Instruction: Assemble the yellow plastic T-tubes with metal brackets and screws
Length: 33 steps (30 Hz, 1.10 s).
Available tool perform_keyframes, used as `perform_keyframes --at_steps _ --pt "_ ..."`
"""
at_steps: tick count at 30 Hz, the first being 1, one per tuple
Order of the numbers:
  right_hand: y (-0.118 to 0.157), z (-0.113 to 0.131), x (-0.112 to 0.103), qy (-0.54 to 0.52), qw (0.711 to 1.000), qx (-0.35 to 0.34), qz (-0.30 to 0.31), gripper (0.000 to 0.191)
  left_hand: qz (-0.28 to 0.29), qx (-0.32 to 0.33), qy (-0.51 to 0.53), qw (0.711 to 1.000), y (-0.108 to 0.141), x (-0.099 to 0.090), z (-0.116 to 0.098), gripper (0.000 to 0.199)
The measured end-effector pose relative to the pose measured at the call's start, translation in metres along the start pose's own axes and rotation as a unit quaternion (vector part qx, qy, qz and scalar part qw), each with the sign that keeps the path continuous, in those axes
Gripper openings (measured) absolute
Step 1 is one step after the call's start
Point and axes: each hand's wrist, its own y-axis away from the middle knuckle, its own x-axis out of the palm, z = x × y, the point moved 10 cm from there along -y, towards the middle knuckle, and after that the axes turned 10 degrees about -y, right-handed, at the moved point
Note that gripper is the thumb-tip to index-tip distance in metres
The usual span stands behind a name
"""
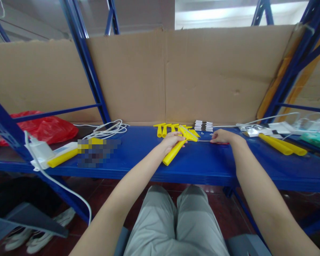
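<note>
1. Brown cardboard panels (128, 78) form the backdrop, set among blue metal uprights (89, 67).
2. Blue table (138, 156), smooth and faintly glossy, stretches below them.
3. Yellow T-shaped handle (173, 153), over the middle of the table: bright, plain plastic-looking, its round tubular grip slanting toward the person, its head flared and flatter, with a pale strip along it.
4. Left hand (171, 141): fingers closed around the handle near where grip meets head.
5. Right hand (221, 136): fingers pinched on a thin-shafted tool (204, 141), its shaft pointing at the head; red shows beneath this hand.
6. Smaller-looking yellow T-shaped pieces (159, 130), lined up behind.
7. White stack (203, 125) with dark bands, any print too small to read.
</note>
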Motion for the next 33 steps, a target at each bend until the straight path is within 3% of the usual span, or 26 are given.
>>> perform_keyframes --at_steps 14,21,33 --pt "-0.011 -0.002 0.012 0.036 0.999 -0.018 0.026 0.010 -0.009 0.000 0.007 1.000 -0.002 -0.004 0.000 0.047" --pt "-0.008 0.007 0.012 0.067 0.997 -0.040 0.019 0.008 -0.033 0.022 0.013 0.999 -0.003 -0.013 -0.006 0.040" --pt "-0.005 0.007 -0.004 -0.053 0.994 -0.096 -0.027 0.012 -0.098 0.018 0.041 0.994 -0.008 -0.033 -0.006 0.038"
